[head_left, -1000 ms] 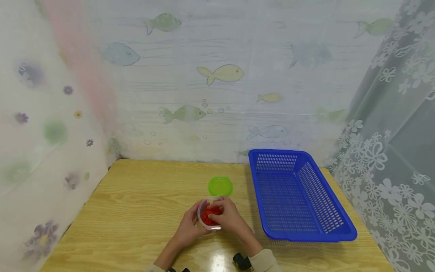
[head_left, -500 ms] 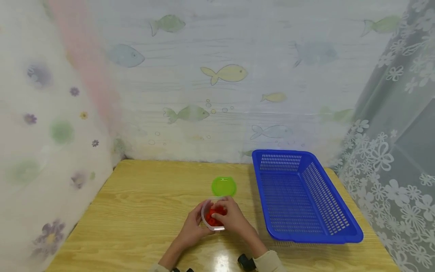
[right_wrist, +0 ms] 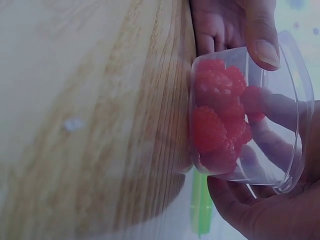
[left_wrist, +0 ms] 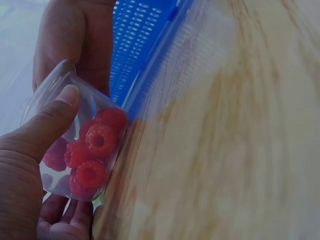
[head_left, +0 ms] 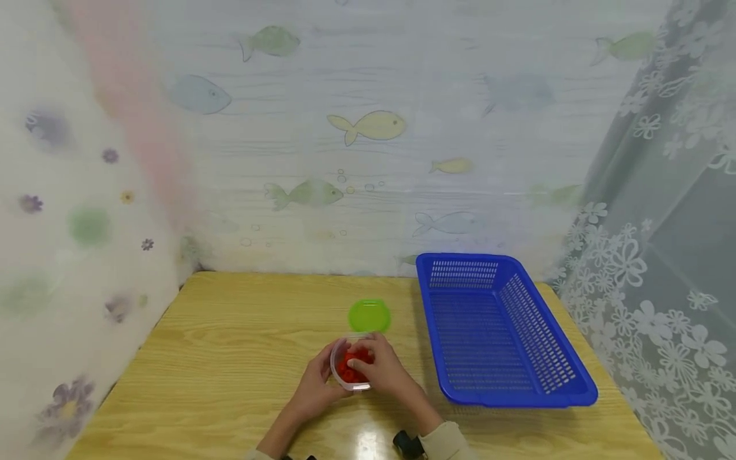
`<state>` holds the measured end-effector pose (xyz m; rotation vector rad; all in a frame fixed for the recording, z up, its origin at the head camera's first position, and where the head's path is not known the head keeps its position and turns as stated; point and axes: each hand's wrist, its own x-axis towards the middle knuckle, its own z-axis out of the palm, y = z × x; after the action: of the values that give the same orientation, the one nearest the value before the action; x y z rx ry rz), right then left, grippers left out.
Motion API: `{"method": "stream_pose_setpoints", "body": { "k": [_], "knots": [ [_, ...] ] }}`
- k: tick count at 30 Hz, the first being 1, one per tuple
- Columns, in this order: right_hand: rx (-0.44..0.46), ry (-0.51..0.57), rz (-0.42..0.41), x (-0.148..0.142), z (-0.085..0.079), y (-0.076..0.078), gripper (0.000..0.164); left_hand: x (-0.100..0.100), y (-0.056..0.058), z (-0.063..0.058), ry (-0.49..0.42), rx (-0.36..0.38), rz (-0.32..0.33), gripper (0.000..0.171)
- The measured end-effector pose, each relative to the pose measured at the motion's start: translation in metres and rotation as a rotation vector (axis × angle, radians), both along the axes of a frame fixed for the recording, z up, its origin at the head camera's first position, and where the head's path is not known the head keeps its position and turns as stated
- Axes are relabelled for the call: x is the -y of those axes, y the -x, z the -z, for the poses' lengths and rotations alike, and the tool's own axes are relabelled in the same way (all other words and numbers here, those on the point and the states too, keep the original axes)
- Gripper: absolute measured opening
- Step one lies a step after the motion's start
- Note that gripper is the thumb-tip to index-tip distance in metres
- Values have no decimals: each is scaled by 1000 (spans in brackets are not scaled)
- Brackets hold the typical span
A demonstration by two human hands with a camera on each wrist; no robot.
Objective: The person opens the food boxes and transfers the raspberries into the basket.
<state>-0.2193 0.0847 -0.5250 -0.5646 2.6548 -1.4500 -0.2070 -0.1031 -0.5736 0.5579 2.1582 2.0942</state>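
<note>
Table (head_left: 241,332), wood-grained. Basket (head_left: 520,402), blue, slotted, at right. Left hand (head_left: 315,386), gripping the container's left side. Right hand (head_left: 385,367), fingers inside the container, one touching fruit; whether pinching, cannot tell. Container (head_left: 358,386), clear, near centre, between both hands. Lid (head_left: 370,317), green, on table, just beyond container. Raspberries (right_wrist: 209,129), red, several, in container.

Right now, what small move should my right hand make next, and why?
Perhaps pinch one of the raspberries with your right hand and lift: that hand reaches into the clear container, among the raspberries, and your left hand holds the container. Whether a pinch has formed is unclear.
</note>
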Motion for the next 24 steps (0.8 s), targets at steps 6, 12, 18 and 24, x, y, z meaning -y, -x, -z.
{"method": "stream_pose_setpoints", "body": {
  "k": [6,12,18,24],
  "knots": [
    [14,12,10,-1,6,2,11,3,-1,1,16,-17,31,91],
    [-17,91,-6,-1,7,1,14,3,1,2,13,-57,15,89],
    [2,164,-4,-1,5,-2,12,3,1,3,8,-17,29,93],
    [18,221,-5,-1,5,-3,13,3,1,4,2,-13,31,94]
  ]
}}
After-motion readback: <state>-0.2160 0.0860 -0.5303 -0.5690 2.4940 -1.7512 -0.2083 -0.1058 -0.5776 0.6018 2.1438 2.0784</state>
